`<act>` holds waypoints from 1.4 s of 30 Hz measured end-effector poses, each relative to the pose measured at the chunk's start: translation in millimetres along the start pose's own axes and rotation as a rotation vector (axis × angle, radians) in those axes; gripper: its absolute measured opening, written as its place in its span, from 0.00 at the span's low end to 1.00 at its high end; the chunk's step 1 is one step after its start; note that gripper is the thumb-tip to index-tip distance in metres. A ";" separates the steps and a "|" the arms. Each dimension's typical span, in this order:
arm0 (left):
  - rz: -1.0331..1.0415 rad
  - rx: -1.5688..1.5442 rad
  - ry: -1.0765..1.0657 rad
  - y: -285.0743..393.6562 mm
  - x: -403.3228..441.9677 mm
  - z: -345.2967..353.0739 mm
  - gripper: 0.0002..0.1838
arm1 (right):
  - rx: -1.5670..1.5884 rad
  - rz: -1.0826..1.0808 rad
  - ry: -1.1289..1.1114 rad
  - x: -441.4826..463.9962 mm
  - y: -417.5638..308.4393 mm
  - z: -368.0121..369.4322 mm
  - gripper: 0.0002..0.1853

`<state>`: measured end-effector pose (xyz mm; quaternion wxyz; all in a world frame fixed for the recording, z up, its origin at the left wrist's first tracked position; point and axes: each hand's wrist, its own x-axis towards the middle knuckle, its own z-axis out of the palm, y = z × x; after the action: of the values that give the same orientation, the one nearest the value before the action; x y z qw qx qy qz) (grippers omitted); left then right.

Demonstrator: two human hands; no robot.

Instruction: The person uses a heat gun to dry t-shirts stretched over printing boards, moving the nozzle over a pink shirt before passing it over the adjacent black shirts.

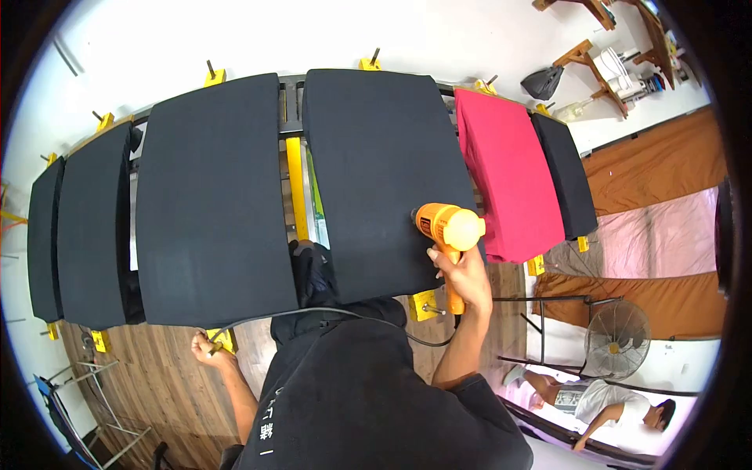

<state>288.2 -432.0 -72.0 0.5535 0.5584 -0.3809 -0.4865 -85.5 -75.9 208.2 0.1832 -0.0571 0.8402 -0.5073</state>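
Observation:
My right hand (467, 279) is wrapped round the grip of a yellow-orange heat gun (448, 225). The gun's nozzle points left, over a black shirt (376, 157) stretched on a flat board. Its dark power cord (345, 311) crosses in front of my waist to the left. Down at the lower left, my left hand (208, 348) is closed on the cord, beside a yellow clamp block (225, 341) under the edge of another black shirt (215, 204). How the fingers sit on the cord is hard to make out.
More boards carry a red shirt (513, 176) and black shirts (94, 227). Yellow blocks with bolts (424, 305) stick out at the board ends. A yellow bar (296, 188) shows between two boards. A standing fan (617, 341) and another person (603, 403) are at the right.

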 end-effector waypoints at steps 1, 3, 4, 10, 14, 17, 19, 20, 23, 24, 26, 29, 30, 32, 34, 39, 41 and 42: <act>0.003 -0.002 -0.010 -1.0 -0.1 -1.7 0.05 | -0.033 -0.026 0.038 1.0 -0.5 0.6 0.21; -0.011 0.045 0.041 -1.3 -1.3 -0.1 0.10 | 0.026 0.002 -0.022 2.9 -0.7 -2.8 0.20; -0.050 0.053 -0.040 -1.3 0.9 -5.0 0.14 | 0.069 0.025 -0.040 3.5 -2.0 -3.5 0.20; -0.078 0.046 -0.032 10.7 -3.5 3.7 0.15 | 0.047 0.000 -0.080 11.6 -3.8 -1.3 0.19; -0.101 0.034 -0.027 4.6 -1.0 -2.3 0.17 | 0.055 0.008 -0.020 14.3 -6.6 1.6 0.19; -0.115 -0.009 -0.031 20.2 -8.7 9.0 0.14 | 0.070 -0.013 -0.019 14.8 -6.3 1.6 0.18; -0.211 -0.024 -0.023 40.2 -14.8 18.9 0.13 | 0.141 0.023 -0.066 12.1 -12.7 -1.4 0.18; -0.191 -0.016 -0.016 38.3 -14.7 19.1 0.13 | 0.127 0.011 -0.046 13.6 -10.9 -1.1 0.18; -0.148 -0.007 0.001 23.2 -6.4 14.6 0.14 | 0.105 -0.008 -0.041 17.5 -6.5 -0.7 0.18; -0.150 -0.019 0.004 18.9 -2.4 14.6 0.14 | 0.106 -0.007 -0.075 16.4 -5.9 -5.0 0.18; -0.140 0.010 0.007 8.4 0.1 2.8 0.14 | 0.160 0.004 -0.137 15.7 -2.9 -12.0 0.19; -0.113 0.036 -0.051 13.7 -4.4 1.9 0.13 | 0.098 0.013 -0.030 14.5 -4.6 -5.1 0.19; -0.113 0.012 -0.057 10.7 -2.2 0.3 0.11 | 0.088 0.004 -0.049 14.1 -4.4 -4.7 0.19; -0.133 -0.024 -0.039 5.1 1.8 -0.4 0.10 | 0.071 -0.022 -0.079 13.4 -5.2 -6.0 0.18; -0.168 -0.052 -0.029 2.8 6.5 -2.1 0.09 | 0.114 0.008 -0.089 11.1 -6.6 -7.8 0.19; -0.162 -0.021 -0.026 8.2 0.6 1.2 0.09 | 0.064 0.007 -0.057 6.6 -5.2 -7.5 0.19; -0.157 -0.042 -0.038 7.6 2.4 2.1 0.09 | 0.108 0.024 -0.120 4.1 -2.7 -13.8 0.19; -0.146 -0.038 -0.037 4.8 4.6 1.3 0.10 | 0.103 0.025 -0.083 3.2 -2.0 -12.5 0.19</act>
<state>288.5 -437.2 -67.7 0.5200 0.5649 -0.3401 -0.5431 -93.3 -67.4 214.4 0.2269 -0.0581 0.8052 -0.5447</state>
